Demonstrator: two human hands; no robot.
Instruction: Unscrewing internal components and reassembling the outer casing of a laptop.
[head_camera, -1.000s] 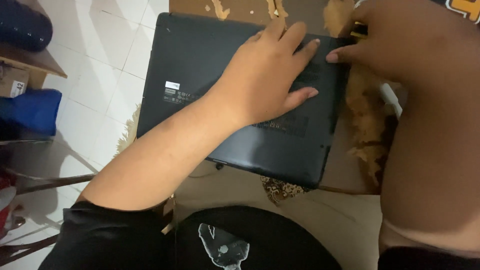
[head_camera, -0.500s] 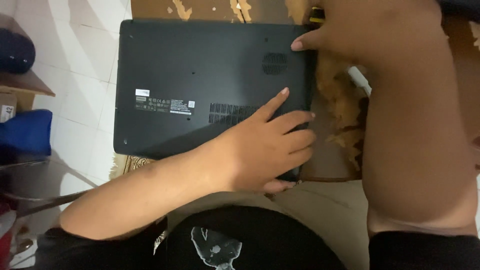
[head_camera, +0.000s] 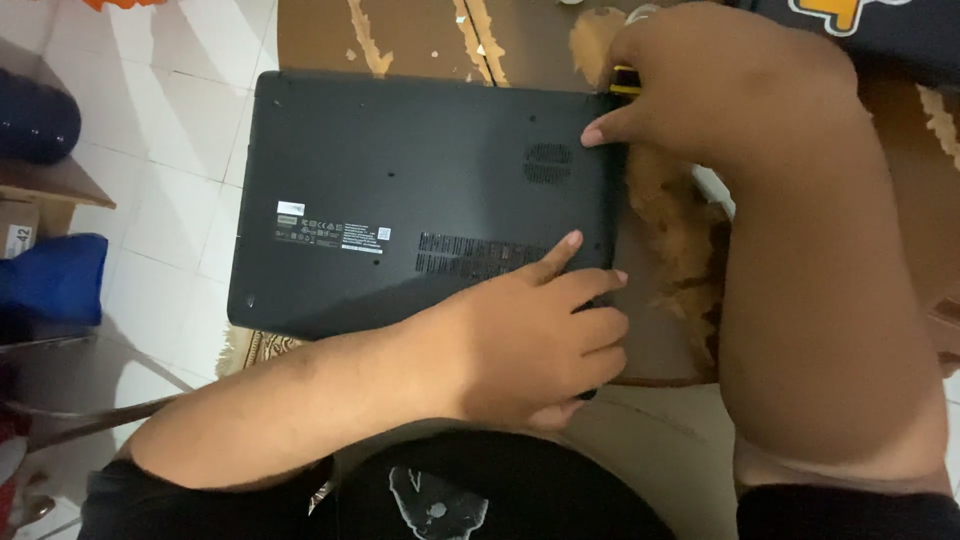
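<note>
A black laptop (head_camera: 400, 180) lies upside down on a worn brown table (head_camera: 420, 35), its base with vents and a label facing up. My left hand (head_camera: 530, 340) grips the laptop's near right corner: the fingers curl over the edge and the index finger lies on the vent slots. My right hand (head_camera: 720, 90) is closed at the far right corner, its thumb touching the laptop's edge. A small yellow and black tool (head_camera: 624, 80) shows in its grip; most of the tool is hidden by the fingers.
The table's veneer is peeling (head_camera: 680, 230) to the right of the laptop. On the left lies white tile floor (head_camera: 170, 200) with a blue bag (head_camera: 50, 280), a cardboard box (head_camera: 18, 235) and a dark rounded object (head_camera: 35, 115). My black-clothed lap (head_camera: 480, 500) is at the near edge.
My left hand slid from the middle of the laptop base to its near right corner. The laptop now lies squarer to me. My right hand stayed at the far right corner.
</note>
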